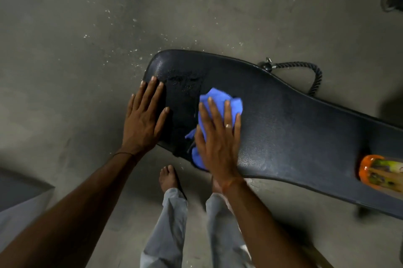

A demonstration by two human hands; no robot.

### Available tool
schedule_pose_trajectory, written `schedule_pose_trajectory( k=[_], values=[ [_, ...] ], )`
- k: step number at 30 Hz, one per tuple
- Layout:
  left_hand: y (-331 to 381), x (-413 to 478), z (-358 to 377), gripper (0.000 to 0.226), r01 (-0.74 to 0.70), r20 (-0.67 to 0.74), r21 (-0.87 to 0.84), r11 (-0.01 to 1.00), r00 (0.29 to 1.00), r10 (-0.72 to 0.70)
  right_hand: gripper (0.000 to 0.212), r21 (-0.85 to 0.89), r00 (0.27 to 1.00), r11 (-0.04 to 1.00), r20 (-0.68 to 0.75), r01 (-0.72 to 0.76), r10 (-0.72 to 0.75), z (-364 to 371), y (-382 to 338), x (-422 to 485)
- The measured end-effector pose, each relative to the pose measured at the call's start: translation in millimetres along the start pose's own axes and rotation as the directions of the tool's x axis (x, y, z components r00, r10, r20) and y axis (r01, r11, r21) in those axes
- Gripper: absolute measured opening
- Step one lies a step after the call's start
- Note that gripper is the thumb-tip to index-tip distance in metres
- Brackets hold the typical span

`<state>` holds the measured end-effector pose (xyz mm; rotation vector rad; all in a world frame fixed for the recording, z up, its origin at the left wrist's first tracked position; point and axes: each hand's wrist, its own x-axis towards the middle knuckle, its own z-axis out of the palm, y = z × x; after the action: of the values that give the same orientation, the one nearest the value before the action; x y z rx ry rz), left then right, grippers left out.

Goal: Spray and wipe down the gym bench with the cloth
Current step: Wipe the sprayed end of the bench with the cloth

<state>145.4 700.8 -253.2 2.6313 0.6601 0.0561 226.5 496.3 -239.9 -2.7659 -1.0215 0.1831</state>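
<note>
My right hand, fingers spread flat, presses the cloth onto the bench near its rounded end, just beside the wet patch I judge it must wipe. My left hand, fingers straight, steadies that end's edge. The bottle lies further along the bench

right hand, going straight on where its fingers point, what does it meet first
The right hand would likely meet only bare bench pad up to its far edge; the wet patch sits left.
</note>
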Motion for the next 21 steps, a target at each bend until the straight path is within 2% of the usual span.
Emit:
schedule_pose_trajectory(
  k=[4, 7, 10, 13, 15, 18, 21],
  values=[
    [-8, -3, 6, 0.062, -0.032, -0.053, -0.001, 0.999, 0.998, 0.032, 0.060, -0.034, 0.993, 0.993, -0.056, -0.110, 0.108, 6, -9, 87],
    [-8, -3, 7, 0.060, -0.047, -0.091, -0.002, 0.999, 0.995, 0.046, 0.060, -0.006, 0.990, 0.992, -0.062, -0.129, 0.128, 6, -13, 109],
    [-10, -6, 7, 0.059, -0.054, -0.102, -0.037, 0.998, 0.994, 0.050, 0.061, 0.118, 1.000, 0.993, -0.024, -0.011, 0.014, 0, -16, 70],
    [-9, -8, 6, 0.057, -0.037, -0.109, -0.066, 0.997, 0.994, 0.029, 0.065, 0.083, 0.993, 0.990, 0.023, 0.111, -0.114, 0, -24, 6],
    [-9, -10, 4, 0.057, -0.033, -0.104, -0.079, 0.996, 0.994, 0.025, 0.066, 0.054, 0.988, 0.988, 0.030, 0.148, -0.150, 3, -20, 1],
    [-11, -10, 5, 0.058, -0.047, -0.101, -0.088, 0.995, 0.994, 0.038, 0.064, 0.050, 0.995, 0.994, 0.021, 0.099, -0.100, 1, -18, 57],
    [-12, -9, 7, 0.057, -0.068, -0.133, -0.085, 0.994, 0.990, 0.057, 0.063, 0.049, 1.000, 0.999, 0.012, -0.018, 0.018, 0, -32, 116]
  ],
)
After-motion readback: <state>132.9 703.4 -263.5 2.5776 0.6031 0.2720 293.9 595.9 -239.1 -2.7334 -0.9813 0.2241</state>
